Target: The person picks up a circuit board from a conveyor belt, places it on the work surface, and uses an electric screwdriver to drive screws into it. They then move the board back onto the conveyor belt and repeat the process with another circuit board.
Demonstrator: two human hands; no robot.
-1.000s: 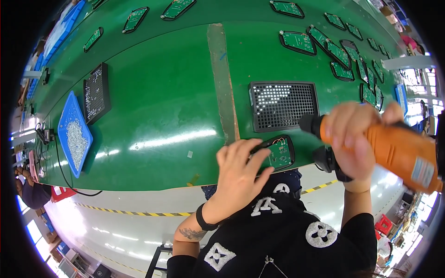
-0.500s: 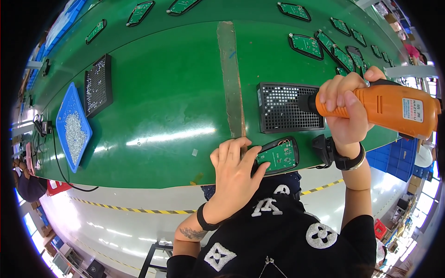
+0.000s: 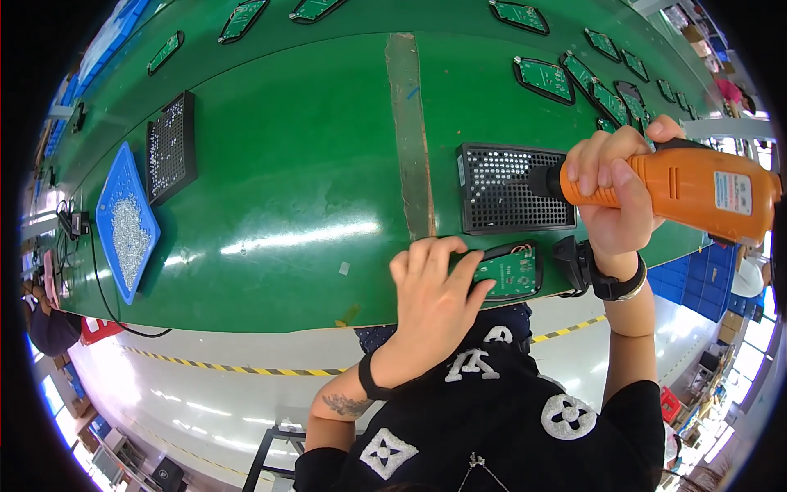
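Okay, so the right hand (image 3: 611,176) is gripping the orange driver (image 3: 697,193), fingers wrapped round its front end, with the black nose pointing left. That nose is covering part of the black tray's (image 3: 525,217) right side; can't tell if it's touching or hovering. Small silvery pieces are filling some holes, mostly toward the tray's far left.

Meanwhile the left hand (image 3: 438,287) is loosely holding the left end of the case (image 3: 539,262), fingers bent on the far side and thumb lying along the near side. The green board (image 3: 516,272) is sitting face up inside it. Room is looking tight there: the case is lying right by the near edge of the tabletop (image 3: 287,164), the tray is sitting just beyond, and a black wrist gadget (image 3: 570,262) is showing just beside the right end.

Leftward, a wide stretch of green is running from the left hand over to the blue bin (image 3: 125,168), which is holding a heap of small bits. A second tray (image 3: 189,139) is lying just beside it, and a cable (image 3: 111,307) is drooping over the near edge. Far right, more boards (image 3: 544,79) are lying about, some overlapping, with the right hand and driver blocking part of the bunch.
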